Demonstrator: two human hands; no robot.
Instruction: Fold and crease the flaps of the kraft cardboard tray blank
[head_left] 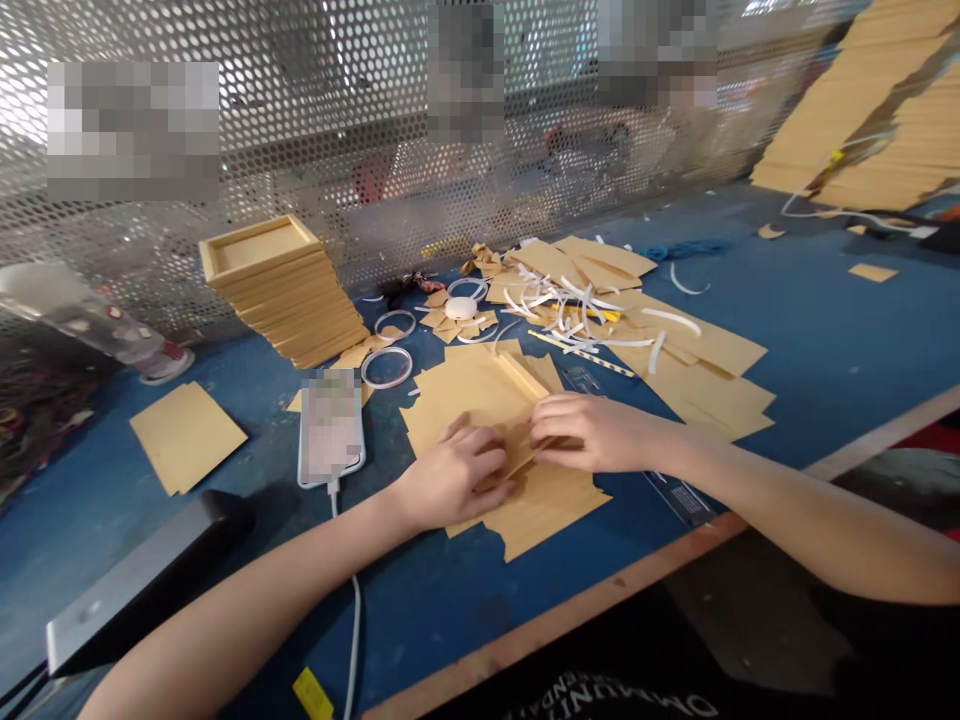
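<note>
Bordering the surface on the near side of the sheet pile, a brown edge runs obliquely, a blue band lying between it and the lowest paper corner. Left grip: on the near left part of the sheet pile, fingers loosely curled, tips down on paper; whether anything is pinched cannot be told. Right grip: at the right side of the sheet pile, fingers bent against the folded sheet; how tightly thumb and fingertips meet is hidden. The folded sheet forms a narrow raised fold on top of the sheet pile, its far end beyond both grips. By its look it is light and thin, stiffer along the crease and easily dented; a gentle pinch on the fold, with a flat press on the loose part, should suit it. Left of the sheet pile, the phone and its white cable limit sideways travel. Beyond the sheet pile, a striped stick and loose white strips crowd the right; a tall brown stack rises to the left, before the perforated screen.
</note>
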